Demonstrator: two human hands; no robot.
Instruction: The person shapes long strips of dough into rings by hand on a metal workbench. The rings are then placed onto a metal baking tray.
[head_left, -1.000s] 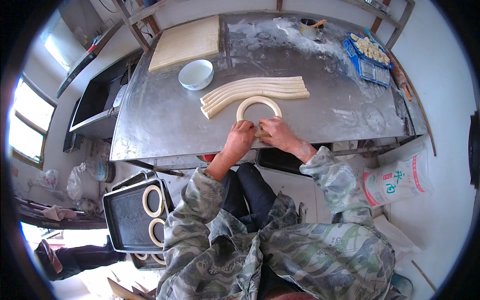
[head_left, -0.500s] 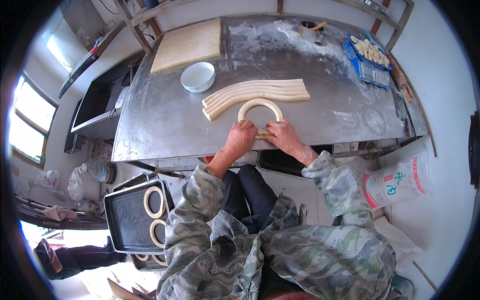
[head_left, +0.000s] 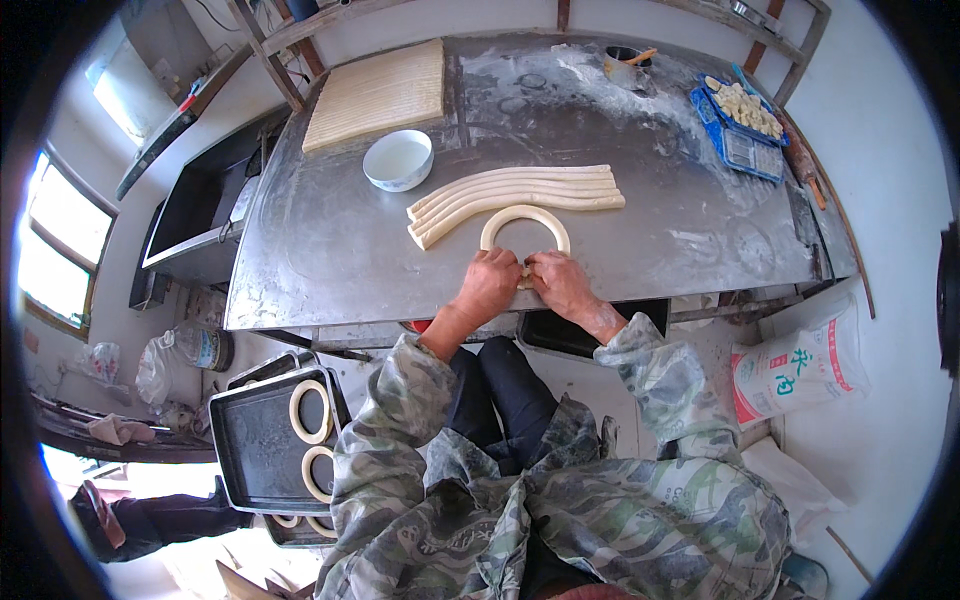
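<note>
A dough ring [head_left: 526, 212] lies on the metal table near its front edge. My left hand [head_left: 489, 282] and my right hand [head_left: 561, 284] meet at the ring's near side, fingers closed on the dough where its ends come together. The join is mostly hidden by my fingers. Just beyond the ring, several dough strips [head_left: 515, 193] lie side by side, curving toward the left. A white bowl [head_left: 398, 160] stands to their left. Farther back at the left is a wide slab of dough cut in strips [head_left: 378, 95].
Dough pieces [head_left: 745, 107] rest on a blue scale [head_left: 752, 152] at the back right, beside a rolling pin [head_left: 802, 165]. A cup with a wooden handle [head_left: 627, 66] stands behind. Black trays [head_left: 262, 440] with dough rings are at lower left; a white sack [head_left: 800, 372] is at right.
My hands have drawn closer together at the near side of the ring, mostly by the right hand shifting left. The view has tilted slightly.
</note>
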